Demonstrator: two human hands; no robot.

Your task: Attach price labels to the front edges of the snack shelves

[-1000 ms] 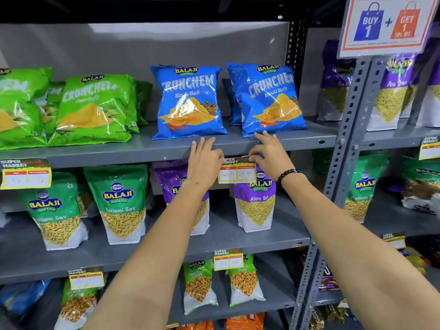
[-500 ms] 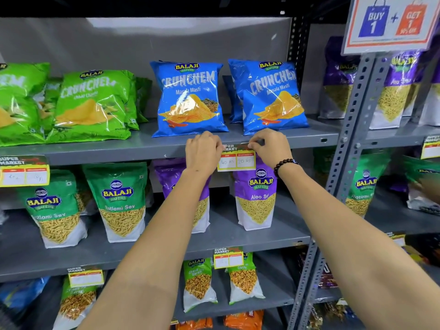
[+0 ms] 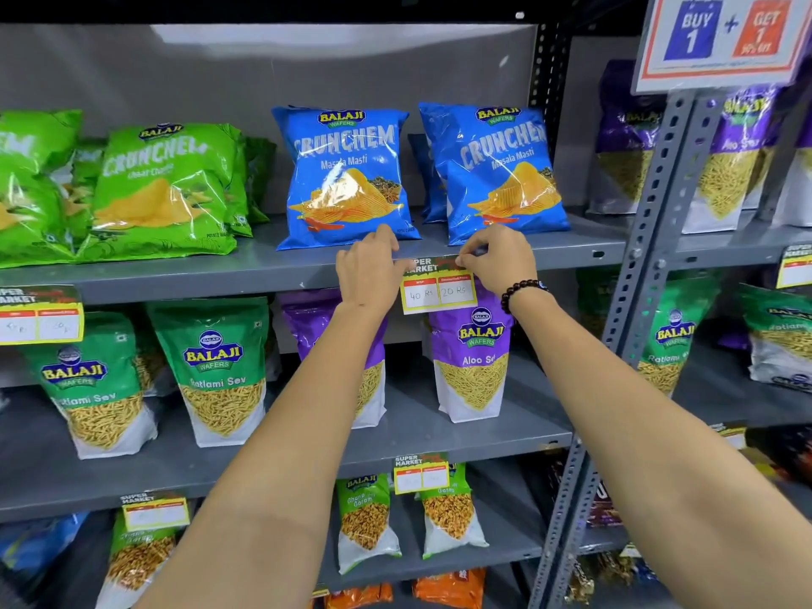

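Observation:
A yellow price label (image 3: 438, 288) reading 40 Rs and 20 Rs hangs on the front edge of the top grey shelf (image 3: 219, 281), below two blue Crunchem bags (image 3: 345, 178). My left hand (image 3: 368, 271) presses the label's left top corner against the edge, fingers curled over it. My right hand (image 3: 496, 259), a dark bead bracelet on its wrist, pinches the label's right top corner. Both hands touch the label.
Other labels hang at the far left (image 3: 40, 314), on the middle shelf edge (image 3: 421, 473) and lower left (image 3: 154, 512). Green Crunchem bags (image 3: 162, 191) stand left; Sev pouches (image 3: 472, 358) fill the shelf below. A slotted upright (image 3: 646, 257) and a promo sign (image 3: 720, 37) are at right.
My hands went from flat with spread fingers on the shelf edge to curled on the label's top corners. The label sits a little higher against the edge. The view shifted slightly.

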